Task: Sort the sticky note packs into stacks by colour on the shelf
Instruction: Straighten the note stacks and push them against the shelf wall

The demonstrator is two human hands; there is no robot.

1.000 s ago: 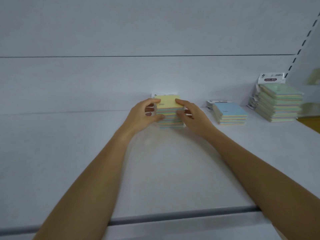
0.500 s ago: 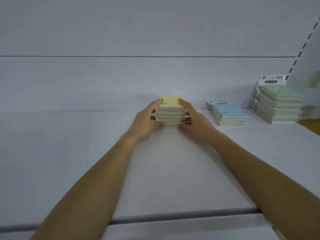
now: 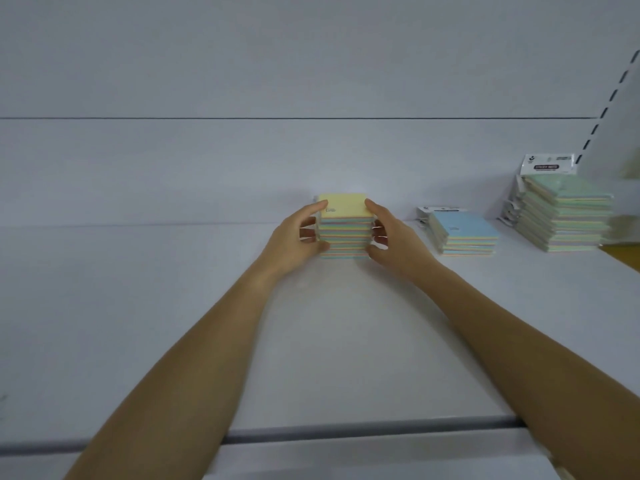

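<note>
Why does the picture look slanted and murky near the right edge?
Head view: the wide-angle lens slants the slotted shelf upright; the green-topped sticky note stack smears at its right side; the yellow-topped sticky note stack is sharper; light is dim, flat and bluish.

One yellow-topped stack (image 3: 343, 233), one blue-topped stack (image 3: 465, 232), one green-topped stack (image 3: 566, 213), one shelf (image 3: 138, 306)

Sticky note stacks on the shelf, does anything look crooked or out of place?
Only the green-topped stack at far right: its packs sit staggered, edges not flush. The yellow-topped stack and the blue-topped stack look fairly square.
</note>
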